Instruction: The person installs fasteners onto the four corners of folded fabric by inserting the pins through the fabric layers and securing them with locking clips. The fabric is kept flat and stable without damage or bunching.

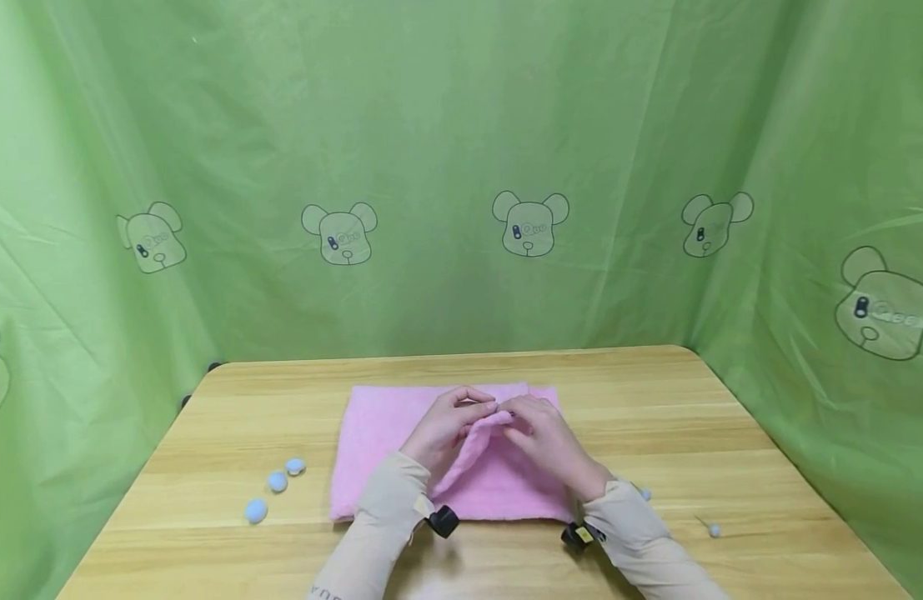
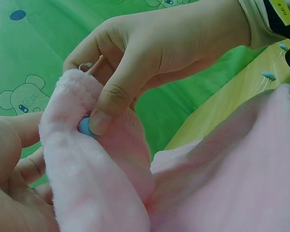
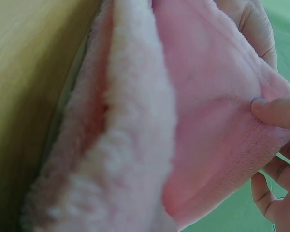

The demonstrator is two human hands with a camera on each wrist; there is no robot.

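Observation:
A folded pink fleece cloth [image 1: 371,442] lies on the table, one corner lifted between both hands. My left hand [image 1: 444,427] holds the raised edge; in the left wrist view its fingers [image 2: 26,128] reach behind the cloth. My right hand [image 1: 549,437] pinches the same corner from the other side. Under its thumb, in the left wrist view, sits the round blue head of a pin [image 2: 84,126], against the fleece. The right wrist view shows the right thumb [image 3: 278,112] on the cloth's face, its other fingers behind. The pin's shaft is hidden in the cloth.
Three blue round caps, the nearest a cap [image 1: 256,510], lie left of the cloth on the wooden table [image 1: 206,467]. To the right lie two small blue-headed pins, one pin [image 1: 714,530] farther out. Green curtains [image 1: 431,125] enclose the table.

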